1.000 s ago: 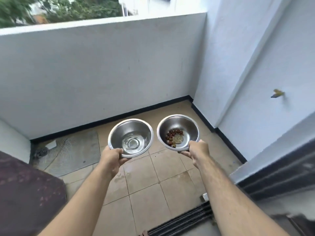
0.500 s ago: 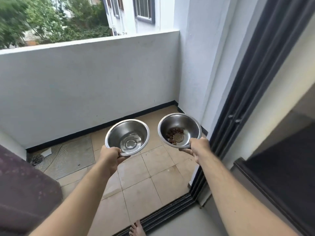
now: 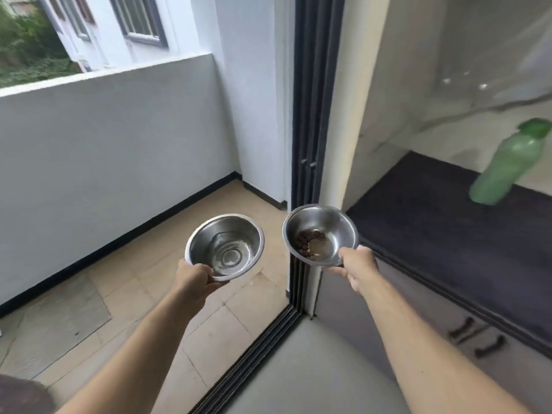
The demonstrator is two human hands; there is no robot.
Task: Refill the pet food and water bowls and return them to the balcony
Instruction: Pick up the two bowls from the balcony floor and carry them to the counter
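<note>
Standing at a doorway between balcony and room. Looking out over a white parapet wall edged by a black skirting along beige floor tiles. Lying on the tiles at left, a grey ribbed mat. Rising at centre, a dark sliding-door frame, its track running across the threshold. Showing beyond the parapet: a pale building with barred windows and green foliage. Stretching at right indoors, a dark worktop over grey cabinet doors with dark handles; standing blurred on it, a green bottle. Filling everything, soft daylight.
</note>
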